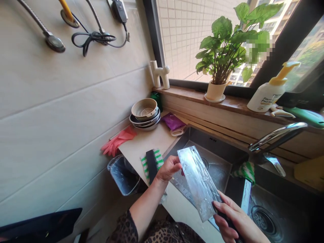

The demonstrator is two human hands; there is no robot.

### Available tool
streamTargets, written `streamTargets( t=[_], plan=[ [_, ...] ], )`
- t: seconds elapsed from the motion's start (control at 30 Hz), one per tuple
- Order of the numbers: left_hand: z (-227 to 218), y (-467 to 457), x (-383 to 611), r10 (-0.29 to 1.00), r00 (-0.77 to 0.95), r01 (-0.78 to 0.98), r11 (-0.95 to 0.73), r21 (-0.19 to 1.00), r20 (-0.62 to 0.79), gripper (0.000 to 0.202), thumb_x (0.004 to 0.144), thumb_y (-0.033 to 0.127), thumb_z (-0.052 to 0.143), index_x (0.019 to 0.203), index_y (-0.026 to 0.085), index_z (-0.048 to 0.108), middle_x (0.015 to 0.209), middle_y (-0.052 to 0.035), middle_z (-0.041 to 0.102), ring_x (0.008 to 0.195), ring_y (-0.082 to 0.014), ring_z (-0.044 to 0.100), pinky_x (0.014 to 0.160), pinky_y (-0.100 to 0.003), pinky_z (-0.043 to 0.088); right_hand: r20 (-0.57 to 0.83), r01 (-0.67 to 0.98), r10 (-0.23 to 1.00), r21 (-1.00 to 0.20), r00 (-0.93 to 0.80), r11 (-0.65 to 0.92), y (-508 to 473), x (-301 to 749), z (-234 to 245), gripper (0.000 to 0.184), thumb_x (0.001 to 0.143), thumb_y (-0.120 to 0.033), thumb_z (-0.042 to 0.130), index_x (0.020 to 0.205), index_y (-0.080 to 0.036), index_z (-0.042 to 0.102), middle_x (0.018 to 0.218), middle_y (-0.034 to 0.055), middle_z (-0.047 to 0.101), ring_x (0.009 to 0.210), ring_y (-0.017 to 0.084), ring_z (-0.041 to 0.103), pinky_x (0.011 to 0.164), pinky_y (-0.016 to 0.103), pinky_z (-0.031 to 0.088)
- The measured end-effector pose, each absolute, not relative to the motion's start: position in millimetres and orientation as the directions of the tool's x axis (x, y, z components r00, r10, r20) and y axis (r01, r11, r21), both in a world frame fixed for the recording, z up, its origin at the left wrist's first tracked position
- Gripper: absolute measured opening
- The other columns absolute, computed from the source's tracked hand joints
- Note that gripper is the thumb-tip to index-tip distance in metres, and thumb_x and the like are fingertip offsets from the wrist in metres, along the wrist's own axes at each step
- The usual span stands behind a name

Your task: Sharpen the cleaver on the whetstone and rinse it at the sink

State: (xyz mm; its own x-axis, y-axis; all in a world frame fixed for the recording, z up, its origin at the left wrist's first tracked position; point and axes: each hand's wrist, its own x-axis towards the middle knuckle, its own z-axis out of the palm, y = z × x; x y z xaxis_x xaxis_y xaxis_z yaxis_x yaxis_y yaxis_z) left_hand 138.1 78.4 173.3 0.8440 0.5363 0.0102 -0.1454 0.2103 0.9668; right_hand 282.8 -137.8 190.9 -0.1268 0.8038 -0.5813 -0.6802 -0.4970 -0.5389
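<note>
One cleaver (197, 182): right fingers (224, 223) clench its mostly hidden handle (218, 210), left fingers (175, 162) pinch its edge.

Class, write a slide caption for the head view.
Right hand grips a cleaver by the handle over the sink; left hand holds its blade.

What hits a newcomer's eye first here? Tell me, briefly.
A broad shiny cleaver is held over the sink, its handle gripped in the right hand, the left hand touching its blade. Behind, a leafy potted plant stands on the windowsill, and pink gloves lie at the counter's left end.
</note>
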Motion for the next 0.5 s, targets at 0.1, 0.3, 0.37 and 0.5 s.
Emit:
streamTargets(
  t=[0.1,0.3,0.37,0.5],
  plan=[
    [179.6,73.7,137.1,0.507,0.862,-0.098,0.203,0.974,-0.019,0.063,0.061,0.073,0.077,0.061,0.011,0.068,0.054,-0.0038,0.061,0.049,-0.0121,0.053,0.054,-0.023,0.039,-0.591,-0.674,0.799,-0.546,-0.111,-0.498,-137.9,281.9,190.2,0.076,0.072,-0.054,0.079,0.130,-0.025,0.039,0.049,-0.0133,0.046,0.036,0.001,0.019,0.035,0.014,0.022],
    [183.7,69.9,135.3,0.512,0.858,-0.091,0.224,0.970,-0.038,0.058,0.060,0.069,0.080,0.064,0.012,0.070,0.057,-0.0037,0.062,0.052,-0.0127,0.055,0.056,-0.024,0.041,-0.579,-0.677,0.810,-0.562,-0.090,-0.476,-139.5,283.6,189.5,0.074,0.072,-0.056,0.079,0.128,-0.027,0.042,0.050,-0.0129,0.046,0.036,0.000,0.020,0.036,0.013,0.020],
    [183.8,69.0,133.4,0.487,0.872,-0.080,0.234,0.969,-0.045,0.057,0.061,0.068,0.080,0.065,0.012,0.071,0.058,-0.0044,0.064,0.053,-0.0137,0.057,0.058,-0.024,0.042,-0.564,-0.682,0.820,-0.564,-0.094,-0.466,-138.2,283.5,190.5,0.068,0.072,-0.056,0.080,0.123,-0.027,0.044,0.050,-0.0131,0.046,0.035,0.000,0.020,0.036,0.013,0.020],
    [183.6,60.4,130.7,0.364,0.928,-0.013,0.243,0.970,-0.079,0.062,0.062,0.073,0.077,0.065,0.011,0.071,0.060,-0.0069,0.067,0.057,-0.0155,0.059,0.059,-0.025,0.044,-0.513,-0.694,0.856,-0.593,-0.066,-0.409,-131.6,281.5,194.4,0.054,0.072,-0.057,0.080,0.101,-0.027,0.047,0.052,-0.0132,0.046,0.035,0.000,0.020,0.035,0.014,0.022]
  ],
)
